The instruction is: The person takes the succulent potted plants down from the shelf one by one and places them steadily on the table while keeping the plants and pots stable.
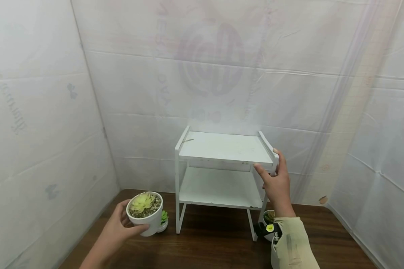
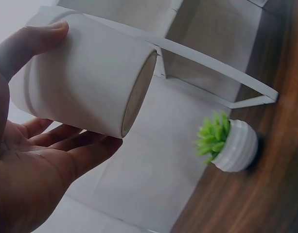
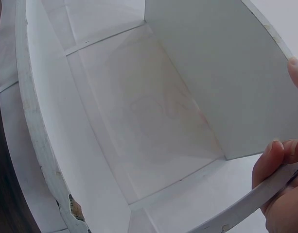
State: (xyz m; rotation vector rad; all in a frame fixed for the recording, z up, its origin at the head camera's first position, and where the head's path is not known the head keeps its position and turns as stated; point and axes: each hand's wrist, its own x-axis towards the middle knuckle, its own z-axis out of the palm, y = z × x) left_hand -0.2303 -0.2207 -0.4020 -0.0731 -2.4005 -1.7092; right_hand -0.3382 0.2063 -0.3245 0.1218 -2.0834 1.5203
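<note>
My left hand (image 1: pixel 116 226) holds a white pot (image 1: pixel 152 225) with a pale green succulent (image 1: pixel 143 202) and gravel in it, raised left of the shelf. In the left wrist view the thumb lies on the pot's side and the fingers reach under it, its base tipped toward the camera. A white two-tier shelf rack (image 1: pixel 222 147) stands on the table. At its upper right front corner my right hand (image 1: pixel 277 185) grips the frame, thumb at the top board's front edge. Curled fingers (image 3: pixel 268 162) show round the side rail in the right wrist view.
A small green plant in a ribbed white pot (image 2: pixel 238 145) stands behind the held pot, beside the rack's left leg. More white pots (image 1: pixel 274 257) stand by the right leg, partly covered by the right sleeve (image 1: pixel 294 241). White sheeting (image 1: pixel 138 93) surrounds the brown wooden table (image 1: pixel 208 246).
</note>
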